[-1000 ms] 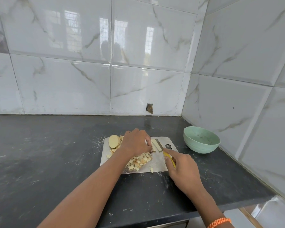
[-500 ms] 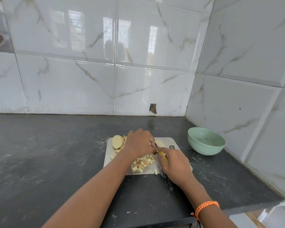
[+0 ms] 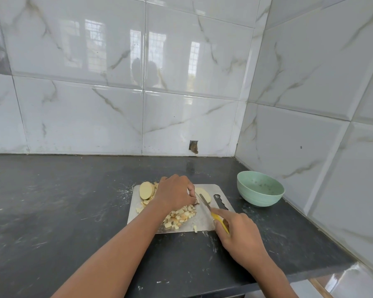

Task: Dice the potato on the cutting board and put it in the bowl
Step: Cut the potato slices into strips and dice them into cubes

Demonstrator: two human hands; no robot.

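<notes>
White tiles back a dark desk (image 3: 52,211) where the left hand (image 3: 174,193), fingers curled pinning a potato slice (image 3: 202,192), risks a nick from the knife (image 3: 205,204) gripped in the right hand (image 3: 238,233) at 4 o'clock.

Bright, even daylight; window glare on glossy wall tiles (image 3: 159,61); wide-angle bowing at edges

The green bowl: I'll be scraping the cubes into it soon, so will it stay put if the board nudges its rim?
The green bowl looks thin-walled and holds at most a few specks, so it is probably light. It stands on a narrow base on the smooth dark counter, so a nudge would likely slide or tip it. Steadying it seems wise.
</notes>
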